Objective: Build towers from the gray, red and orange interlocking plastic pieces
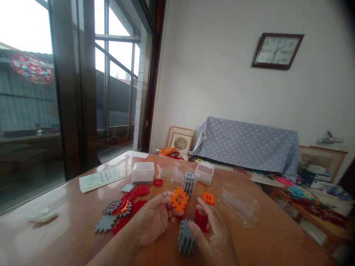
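My left hand (155, 218) pinches an orange interlocking plastic tile (179, 200) with notched edges, held up above the table. My right hand (213, 231) has its thumb and fingers apart, with nothing visibly gripped. Its thumb is at the edge of a stack of grey tiles (185, 237); whether it touches them I cannot tell. Partly hidden behind those fingers are some red tiles (200, 221), with another orange tile (208, 198) just beyond. A taller grey stack (189, 181) stands behind the held tile. Loose red tiles (142, 190) and a flat grey tile (105, 223) lie to the left.
Two lidded clear boxes (142, 173) (204, 173) stand toward the back of the wooden table (277, 236). An open clear plastic case (240, 205) lies at right. Printed paper (101, 179) and a crumpled wrapper (42, 215) lie at left, near the glass door.
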Action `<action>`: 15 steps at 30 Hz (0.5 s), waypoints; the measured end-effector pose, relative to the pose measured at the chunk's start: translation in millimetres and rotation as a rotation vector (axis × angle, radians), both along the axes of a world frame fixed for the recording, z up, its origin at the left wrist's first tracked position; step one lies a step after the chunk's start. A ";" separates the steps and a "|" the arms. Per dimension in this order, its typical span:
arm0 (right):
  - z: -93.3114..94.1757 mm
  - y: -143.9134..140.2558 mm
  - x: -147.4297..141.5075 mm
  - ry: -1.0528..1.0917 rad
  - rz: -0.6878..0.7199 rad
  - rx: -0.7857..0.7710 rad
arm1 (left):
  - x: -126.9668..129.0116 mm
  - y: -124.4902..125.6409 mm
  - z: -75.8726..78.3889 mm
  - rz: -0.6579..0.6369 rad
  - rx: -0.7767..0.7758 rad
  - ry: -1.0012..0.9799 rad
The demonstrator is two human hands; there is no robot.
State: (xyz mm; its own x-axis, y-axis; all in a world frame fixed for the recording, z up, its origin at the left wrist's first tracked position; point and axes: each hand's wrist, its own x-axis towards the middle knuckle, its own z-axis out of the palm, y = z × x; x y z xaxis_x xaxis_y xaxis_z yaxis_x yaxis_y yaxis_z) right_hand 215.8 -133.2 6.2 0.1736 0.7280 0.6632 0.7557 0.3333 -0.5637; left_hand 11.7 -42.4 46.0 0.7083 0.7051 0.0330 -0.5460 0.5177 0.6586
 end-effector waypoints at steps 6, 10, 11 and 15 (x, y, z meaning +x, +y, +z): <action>2.9 -0.7 -11.3 -0.120 -0.028 0.005 | 10.3 -11.0 -7.8 -0.132 0.053 -0.008; 2.3 0.1 -8.9 -0.123 -0.064 -0.015 | 11.6 -13.8 -7.8 -0.115 0.064 0.041; 2.9 -0.1 -7.9 -0.128 -0.062 -0.015 | 11.8 -14.4 -6.8 -0.100 0.077 0.062; 5.0 -0.3 -5.4 -0.149 -0.052 -0.039 | 13.8 -15.6 -4.7 -0.010 0.187 0.176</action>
